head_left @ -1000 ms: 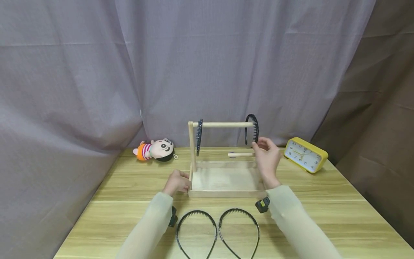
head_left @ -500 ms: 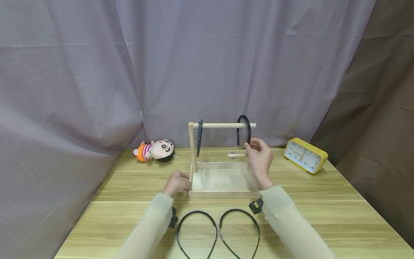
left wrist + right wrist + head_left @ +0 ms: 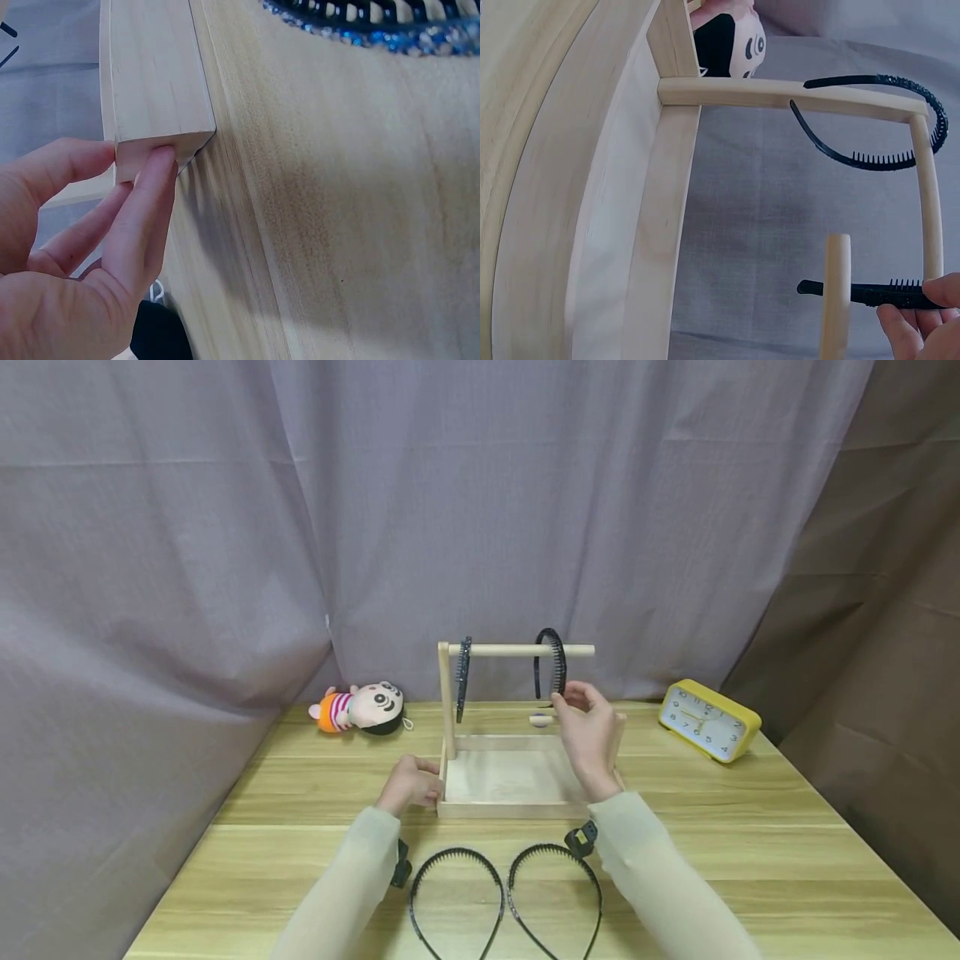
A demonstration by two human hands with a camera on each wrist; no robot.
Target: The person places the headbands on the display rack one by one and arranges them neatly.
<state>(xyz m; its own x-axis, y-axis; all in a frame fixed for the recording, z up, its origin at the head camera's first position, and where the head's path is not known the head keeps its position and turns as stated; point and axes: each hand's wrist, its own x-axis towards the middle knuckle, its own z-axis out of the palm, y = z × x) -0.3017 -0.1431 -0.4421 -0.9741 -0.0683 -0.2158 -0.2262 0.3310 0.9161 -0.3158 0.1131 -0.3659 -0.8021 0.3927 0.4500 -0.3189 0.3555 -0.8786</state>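
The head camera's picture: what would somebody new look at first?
Probably the bright yellow clock, at the right on the table. Next, the pink-striped doll, lying at the back left. In the middle, the right hand pinches a dark headband that straddles the upper bar of the wooden rack.

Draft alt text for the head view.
Right hand pinches a headband looped round the top bar of a wooden rack; left hand holds the rack's left end. A second headband hangs farther left on the bar; two more lie on the table in front. A doll lies left; a clock sits right.
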